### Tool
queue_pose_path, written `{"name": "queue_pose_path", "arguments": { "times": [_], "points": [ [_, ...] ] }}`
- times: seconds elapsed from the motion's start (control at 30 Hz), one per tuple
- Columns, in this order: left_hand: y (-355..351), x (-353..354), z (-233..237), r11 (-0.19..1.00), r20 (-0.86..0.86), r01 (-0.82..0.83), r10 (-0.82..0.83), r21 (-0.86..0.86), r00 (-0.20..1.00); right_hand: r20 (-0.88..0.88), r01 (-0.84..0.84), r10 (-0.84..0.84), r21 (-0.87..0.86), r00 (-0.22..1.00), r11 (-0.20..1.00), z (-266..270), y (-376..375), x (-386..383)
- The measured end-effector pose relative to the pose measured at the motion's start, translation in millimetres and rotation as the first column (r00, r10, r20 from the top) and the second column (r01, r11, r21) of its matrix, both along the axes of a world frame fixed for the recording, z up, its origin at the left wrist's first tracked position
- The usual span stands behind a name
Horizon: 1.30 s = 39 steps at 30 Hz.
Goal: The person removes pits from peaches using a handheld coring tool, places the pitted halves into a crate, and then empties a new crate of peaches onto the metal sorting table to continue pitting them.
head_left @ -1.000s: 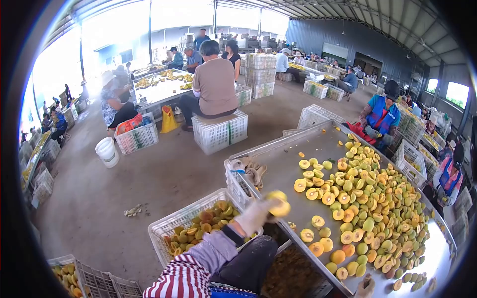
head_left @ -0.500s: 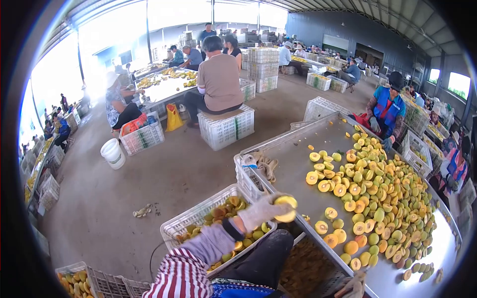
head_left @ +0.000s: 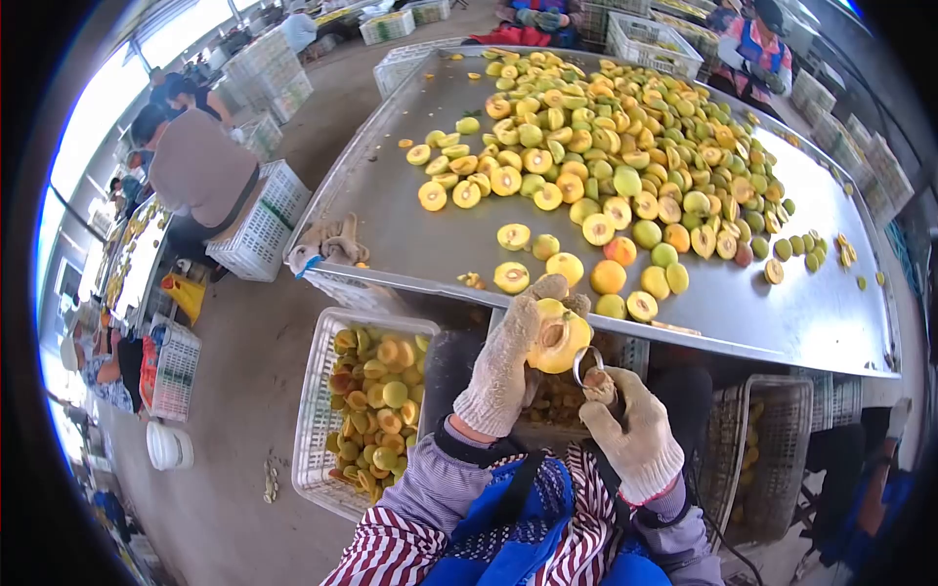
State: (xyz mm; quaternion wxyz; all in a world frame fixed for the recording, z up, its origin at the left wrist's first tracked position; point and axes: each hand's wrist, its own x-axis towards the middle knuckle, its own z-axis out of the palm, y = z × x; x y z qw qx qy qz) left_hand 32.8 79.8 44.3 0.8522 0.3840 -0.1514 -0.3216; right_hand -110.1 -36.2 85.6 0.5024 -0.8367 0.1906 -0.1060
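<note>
My left hand (head_left: 500,366), in a pale knitted glove, holds a halved yellow peach (head_left: 559,338) with its cut face and hollow toward me. Gloved likewise, my right hand (head_left: 633,430) grips the short handle of a ring-shaped metal pitting tool (head_left: 589,365). Its loop is right at the lower right edge of the peach half. Both hands are over my lap, just before the near edge of the metal table (head_left: 420,234). A large heap of peach halves (head_left: 606,146) covers much of the tabletop, with several loose ones close to my left fingertips.
A white plastic crate (head_left: 311,430) of peach halves stands left of my legs; another crate (head_left: 782,430) is at the right. Used gloves (head_left: 332,239) lie on the table's left corner. Co-workers (head_left: 752,59) sit across the table, and a white bucket (head_left: 170,445) stands on the floor.
The view has swung right and down toward the table. My left hand has come from beside the crate to in front of me with a peach half; my right hand with the tool now shows fully.
</note>
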Motion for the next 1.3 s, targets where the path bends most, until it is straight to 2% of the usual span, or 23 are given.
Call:
{"name": "queue_pose_path", "arguments": {
  "times": [0.1, 0.23, 0.27, 0.3, 0.37, 0.43, 0.5, 0.53, 0.57, 0.6, 0.63, 0.67, 0.77, 0.8, 0.9, 0.93, 1.03, 1.07, 1.13, 1.17, 1.23, 1.27, 1.3],
  "points": [
    [-4.6, -0.6, -4.4, 0.999, 0.035, 0.019, -0.02, 0.026, 0.999, 0.037, 0.007, -0.008, 0.023, 0.999, 1.0, -1.3, -4.5, -0.5],
    [-3.9, -6.0, -2.9, 0.993, 0.093, 0.094, -0.101, 0.076, 0.991, -0.046, -0.015, 0.019, 0.076, 0.999, 0.997, 6.5, -12.3, -3.5],
    [-5.2, -9.8, 1.4, 0.99, 0.166, 0.051, -0.072, 0.129, 0.983, -0.046, 0.008, -0.004, 0.091, 0.999, 0.996, 4.3, -11.7, -4.3],
    [-6.4, -11.6, -1.0, 0.99, 0.164, 0.061, -0.082, 0.129, 0.983, -0.049, 0.018, -0.014, 0.091, 0.999, 0.996, 1.6, -12.0, -5.2],
    [-7.4, -14.9, -5.4, 0.983, 0.276, 0.025, -0.075, 0.18, 0.958, 0.013, 0.042, -0.043, 0.058, 0.999, 0.997, -5.4, -11.6, -6.9],
    [-7.2, -21.0, 3.3, 0.977, 0.277, 0.041, -0.1, 0.211, 0.956, 0.073, 0.103, -0.104, 0.016, 0.992, 0.995, -14.5, -8.5, -4.1],
    [-8.9, -24.8, 6.6, 0.97, 0.281, 0.062, -0.13, 0.237, 0.951, 0.36, 0.182, -0.143, -0.078, 0.922, 0.98, -19.1, -9.2, -0.3],
    [-10.2, -26.4, 5.6, 0.955, 0.345, 0.026, -0.131, 0.294, 0.929, 0.307, 0.173, -0.144, -0.07, 0.941, 0.982, -16.8, -10.1, -0.7],
    [-14.0, -28.5, 4.7, 0.94, 0.408, 0.0, -0.148, 0.34, 0.901, 0.279, 0.159, -0.105, -0.178, 0.954, 0.971, -16.1, -12.8, -1.3],
    [-16.7, -31.4, 6.2, 0.953, 0.474, -0.026, -0.127, 0.303, 0.871, 0.259, 0.163, -0.114, -0.179, 0.959, 0.97, -14.3, -14.8, -1.5],
    [-17.6, -36.9, 5.1, 0.934, 0.454, -0.056, -0.118, 0.353, 0.883, 0.238, 0.178, -0.131, -0.184, 0.962, 0.967, -12.6, -16.6, -1.4],
    [-20.7, -40.6, 2.4, 0.934, 0.493, -0.088, -0.102, 0.347, 0.864, 0.146, 0.195, -0.173, -0.152, 0.974, 0.969, -12.4, -18.0, -1.3],
    [-29.7, -53.6, -4.1, 0.93, 0.532, -0.176, -0.025, 0.323, 0.846, 0.208, 0.252, -0.218, -0.155, 0.954, 0.955, -32.2, -18.2, -0.6],
    [-32.4, -52.4, -10.4, 0.92, 0.615, -0.251, 0.014, 0.301, 0.789, 0.198, 0.243, -0.218, -0.117, 0.956, 0.963, -35.2, -19.4, -1.2],
    [-31.2, -49.1, -11.8, 0.897, 0.637, -0.256, -0.036, 0.36, 0.77, 0.149, 0.197, -0.183, -0.08, 0.972, 0.977, -37.6, -22.6, -3.3],
    [-31.5, -51.0, -13.5, 0.9, 0.592, -0.239, -0.025, 0.363, 0.806, 0.142, 0.185, -0.178, -0.035, 0.974, 0.982, -40.7, -23.4, -3.3],
    [-38.8, -50.2, -18.1, 0.896, 0.538, -0.267, 0.037, 0.356, 0.842, 0.103, 0.186, -0.181, -0.042, 0.978, 0.982, -37.0, -23.3, -2.3],
    [-40.5, -48.7, -5.6, 0.931, 0.23, -0.094, 0.012, 0.352, 0.973, 0.151, 0.129, -0.124, -0.018, 0.981, 0.992, -33.1, -26.7, -2.8],
    [-40.8, -35.6, -11.6, 0.979, -0.104, 0.036, -0.015, 0.203, 0.994, 0.016, 0.002, -0.001, -0.068, 1.0, 0.998, -30.2, -9.2, -4.9],
    [-41.9, -30.8, -6.8, 0.988, -0.266, 0.084, -0.048, 0.127, 0.963, -0.04, -0.056, 0.052, -0.088, 0.998, 0.995, -30.5, -1.3, -5.2],
    [-42.6, -27.2, -5.0, 0.989, -0.208, -0.006, 0.037, 0.149, 0.977, 0.011, 0.129, -0.131, 0.098, 0.991, 0.987, -30.6, -3.0, -6.5],
    [-39.4, -23.1, -7.3, 0.982, -0.105, -0.041, 0.061, 0.183, 0.993, 0.008, 0.145, -0.146, 0.067, 0.989, 0.987, -25.8, -9.9, -8.6],
    [-35.6, -21.6, -6.6, 0.979, -0.103, -0.056, 0.077, 0.195, 0.992, 0.015, 0.145, -0.146, 0.048, 0.989, 0.988, -25.3, -14.2, -9.7]
  ]
}}
